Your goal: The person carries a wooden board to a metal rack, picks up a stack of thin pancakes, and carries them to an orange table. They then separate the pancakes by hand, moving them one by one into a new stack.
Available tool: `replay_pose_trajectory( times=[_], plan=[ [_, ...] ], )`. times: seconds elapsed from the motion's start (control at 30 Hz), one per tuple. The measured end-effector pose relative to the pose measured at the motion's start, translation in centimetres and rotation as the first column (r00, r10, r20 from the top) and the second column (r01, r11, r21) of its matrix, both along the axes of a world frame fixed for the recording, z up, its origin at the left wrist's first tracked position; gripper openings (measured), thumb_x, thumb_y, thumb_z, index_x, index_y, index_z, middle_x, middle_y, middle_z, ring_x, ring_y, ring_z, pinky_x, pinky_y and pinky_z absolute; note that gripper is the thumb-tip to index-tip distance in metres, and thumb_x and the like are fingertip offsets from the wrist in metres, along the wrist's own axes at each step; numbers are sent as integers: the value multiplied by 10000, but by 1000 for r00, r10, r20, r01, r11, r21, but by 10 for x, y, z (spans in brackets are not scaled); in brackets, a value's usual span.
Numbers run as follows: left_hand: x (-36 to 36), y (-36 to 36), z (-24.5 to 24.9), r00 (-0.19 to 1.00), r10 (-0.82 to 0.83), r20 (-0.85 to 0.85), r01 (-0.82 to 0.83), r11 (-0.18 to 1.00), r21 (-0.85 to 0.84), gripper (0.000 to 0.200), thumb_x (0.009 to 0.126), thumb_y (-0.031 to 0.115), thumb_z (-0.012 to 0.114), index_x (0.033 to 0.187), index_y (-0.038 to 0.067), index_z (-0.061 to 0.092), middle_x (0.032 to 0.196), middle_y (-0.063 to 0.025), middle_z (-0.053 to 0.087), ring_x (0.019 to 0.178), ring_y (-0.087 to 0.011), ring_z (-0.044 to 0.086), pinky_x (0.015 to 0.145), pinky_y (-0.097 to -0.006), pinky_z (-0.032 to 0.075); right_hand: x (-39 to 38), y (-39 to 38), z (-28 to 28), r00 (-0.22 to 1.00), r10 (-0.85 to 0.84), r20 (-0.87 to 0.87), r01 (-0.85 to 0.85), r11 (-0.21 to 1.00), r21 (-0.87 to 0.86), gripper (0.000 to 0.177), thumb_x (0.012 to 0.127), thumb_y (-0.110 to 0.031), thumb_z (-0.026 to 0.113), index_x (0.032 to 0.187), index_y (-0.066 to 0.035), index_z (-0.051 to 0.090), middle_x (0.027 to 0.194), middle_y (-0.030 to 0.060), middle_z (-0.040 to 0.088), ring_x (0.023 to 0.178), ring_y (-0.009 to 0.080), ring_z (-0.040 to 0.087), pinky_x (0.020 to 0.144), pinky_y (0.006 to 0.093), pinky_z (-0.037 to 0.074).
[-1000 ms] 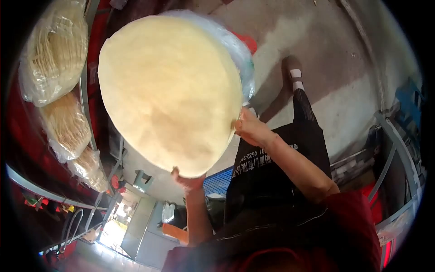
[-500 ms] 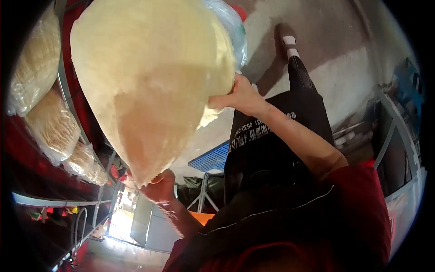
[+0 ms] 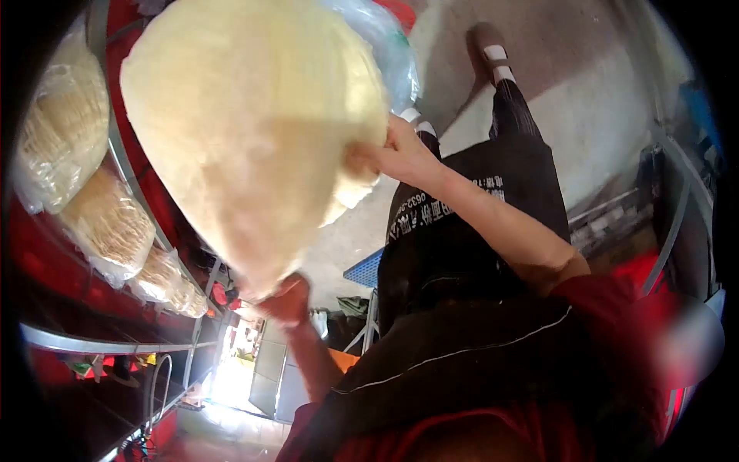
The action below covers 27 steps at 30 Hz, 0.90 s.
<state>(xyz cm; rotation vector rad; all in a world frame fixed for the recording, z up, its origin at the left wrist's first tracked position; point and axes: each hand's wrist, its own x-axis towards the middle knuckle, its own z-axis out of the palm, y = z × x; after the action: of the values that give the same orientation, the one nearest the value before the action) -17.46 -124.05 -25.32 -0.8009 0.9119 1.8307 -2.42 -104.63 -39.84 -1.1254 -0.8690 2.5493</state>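
Observation:
A large round stack of thin pale flatbreads (image 3: pixel 246 131) fills the upper left of the head view, held up in front of me and tilted. My left hand (image 3: pixel 286 299) grips its lower edge from underneath. My right hand (image 3: pixel 394 152) clamps its right edge, with some sheets bulging below the fingers. A clear plastic bag (image 3: pixel 392 54) shows behind the stack at the top.
Several bagged stacks of flatbread (image 3: pixel 65 131) lie on a red-covered rack (image 3: pixel 46 254) at the left, edged by a metal rail (image 3: pixel 115 154). My black apron (image 3: pixel 462 254) and shoe (image 3: pixel 489 42) are over the concrete floor (image 3: pixel 593 115). A blue crate (image 3: pixel 362 271) sits below.
The stack has tilted steeper and swung left and up. My right hand has shifted along the right edge and the sheets there have buckled. My left hand stays under the lower edge.

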Motion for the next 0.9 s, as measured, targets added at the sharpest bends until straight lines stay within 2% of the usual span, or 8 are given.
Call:
replay_pose_trajectory(
  times=[0.07,0.17,0.23,0.27,0.4,0.7,0.83,0.9],
  plan=[
    [25,-2,-40,989,-146,27,147,935,-323,303,761,256,497,1041,139,509,1074,-68,499,975,-218,455,846,-423,357,4,2,-4,998,57,18,-51,966,-253,294,830,-259,463,1024,-45,519,889,6,562,767,85,525,680,229,428],
    [39,-7,-71,968,-44,249,132,928,-348,223,779,300,553,933,140,534,1110,-130,456,1044,-365,408,887,-475,325,1,16,7,968,-245,52,220,734,-642,520,839,-476,373,1148,-66,454,1050,-5,534,909,103,510,736,248,422],
    [33,-20,-72,947,-189,259,282,873,-397,293,771,329,561,998,153,506,1151,-137,424,1092,-353,379,914,-475,305,0,9,6,974,-210,86,223,812,-540,586,810,-528,388,1160,-59,430,1058,4,524,958,105,487,767,253,410],
    [33,-29,-74,962,-145,233,222,910,-350,345,767,346,561,1040,149,482,1167,-134,416,1106,-344,370,920,-472,300,8,8,0,993,-23,-120,-18,943,-332,527,781,-409,525,1136,-30,436,1021,38,537,934,116,505,772,269,417],
    [29,-11,-67,986,3,164,33,976,-217,559,751,410,559,1191,123,371,1230,-121,380,1147,-305,344,941,-465,283,-12,13,40,994,-113,16,112,947,-300,454,622,-49,682,1021,47,488,932,82,568,832,136,542,723,268,446],
    [23,12,-78,996,-73,-61,51,953,-300,798,713,628,432,1305,135,224,1323,-107,277,1187,-329,289,969,-498,249,-20,16,66,998,-50,33,57,965,-255,377,669,-21,639,1010,37,490,918,82,581,811,118,555,699,237,457],
    [23,-33,-111,940,-120,-318,41,968,-246,790,759,664,251,1311,101,205,1329,-103,264,1187,-305,286,978,-444,246,-33,10,105,987,73,141,-102,972,213,459,658,-143,686,1023,38,474,879,137,592,785,175,578,679,282,461],
    [28,47,-65,677,-604,-421,394,780,-486,808,755,673,237,1316,96,180,1349,-96,218,1209,-291,241,997,-435,206,-32,5,98,994,109,32,-112,906,409,537,636,-168,703,1065,27,446,917,173,575,835,232,577,716,309,449]
  ],
)
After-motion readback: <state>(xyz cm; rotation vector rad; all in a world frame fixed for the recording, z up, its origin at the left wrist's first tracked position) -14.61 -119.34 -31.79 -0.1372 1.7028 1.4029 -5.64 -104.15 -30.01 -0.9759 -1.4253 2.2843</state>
